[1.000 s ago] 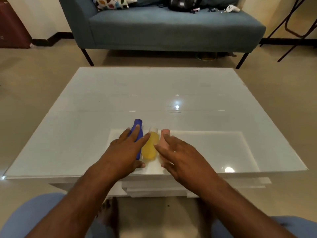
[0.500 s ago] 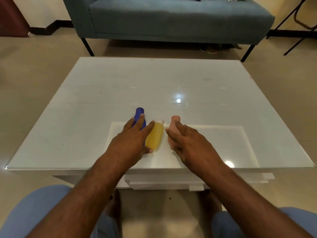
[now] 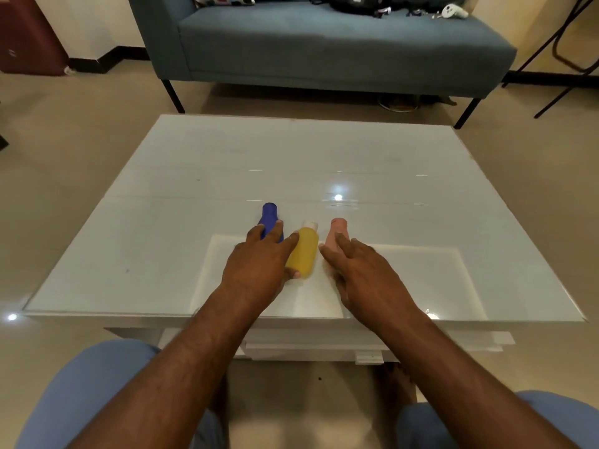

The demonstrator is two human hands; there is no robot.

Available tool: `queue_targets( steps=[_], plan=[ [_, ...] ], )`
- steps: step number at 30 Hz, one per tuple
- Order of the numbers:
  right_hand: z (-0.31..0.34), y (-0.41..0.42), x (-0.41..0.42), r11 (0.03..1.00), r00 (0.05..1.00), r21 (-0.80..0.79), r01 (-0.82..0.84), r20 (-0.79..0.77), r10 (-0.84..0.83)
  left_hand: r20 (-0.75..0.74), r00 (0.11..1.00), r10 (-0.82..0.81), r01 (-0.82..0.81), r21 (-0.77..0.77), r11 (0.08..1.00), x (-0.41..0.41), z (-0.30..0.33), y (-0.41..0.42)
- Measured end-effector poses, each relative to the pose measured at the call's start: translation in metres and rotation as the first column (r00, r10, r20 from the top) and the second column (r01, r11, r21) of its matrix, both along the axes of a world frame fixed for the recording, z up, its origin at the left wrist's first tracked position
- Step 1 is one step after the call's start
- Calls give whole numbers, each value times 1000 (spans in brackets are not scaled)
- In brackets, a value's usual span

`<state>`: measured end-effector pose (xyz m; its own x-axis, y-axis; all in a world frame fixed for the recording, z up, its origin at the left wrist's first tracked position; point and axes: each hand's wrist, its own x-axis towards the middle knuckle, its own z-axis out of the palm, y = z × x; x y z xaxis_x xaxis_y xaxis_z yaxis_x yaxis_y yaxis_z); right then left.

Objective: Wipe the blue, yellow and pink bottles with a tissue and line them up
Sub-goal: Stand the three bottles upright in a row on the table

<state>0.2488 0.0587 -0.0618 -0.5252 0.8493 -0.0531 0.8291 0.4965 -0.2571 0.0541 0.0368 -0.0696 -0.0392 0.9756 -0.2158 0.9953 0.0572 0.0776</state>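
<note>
Grey-blue fabric covers the long sofa (image 3: 324, 43) across the far side of the room, standing on thin dark legs over a beige tiled floor (image 3: 64, 150). Nearer sits the low white desk (image 3: 324, 150) with a glossy glass top that reflects ceiling lights. Two bare forearms reach over its near edge, above knees in light blue cloth.

The left hand (image 3: 256, 264) lies palm down with fingers extended and slightly spread; its fingers rest over the body of the dark blue plastic bottle (image 3: 269, 217), while its forefinger and thumb touch the left side of the yellow plastic bottle with a white cap (image 3: 304, 251). The right hand (image 3: 359, 270) is likewise flat, fingers straight and a little apart, resting on the pale pink plastic bottle (image 3: 338, 233), whose lower body it hides.

All three bottles lie on their sides near the front middle of the desk, caps pointing away from the person, side by side: blue on the left, yellow in the middle, pink on the right. Blue and yellow lie close together; a small gap separates yellow from pink.
</note>
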Motion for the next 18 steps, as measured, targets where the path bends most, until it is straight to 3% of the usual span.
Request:
queue_targets(
  steps=[4,9,18],
  plan=[
    [-7,-5,-4,998,999,46,-37,-14,38,-6,1000,30,-30,-26,999,-5,2,-6],
    [-4,-7,3,998,994,31,-48,101,45,-4,998,61,-61,-42,997,-20,1,-7],
    [2,2,3,997,999,-76,19,51,-15,-22,998,66,-67,-34,997,-23,4,-4]
  ],
)
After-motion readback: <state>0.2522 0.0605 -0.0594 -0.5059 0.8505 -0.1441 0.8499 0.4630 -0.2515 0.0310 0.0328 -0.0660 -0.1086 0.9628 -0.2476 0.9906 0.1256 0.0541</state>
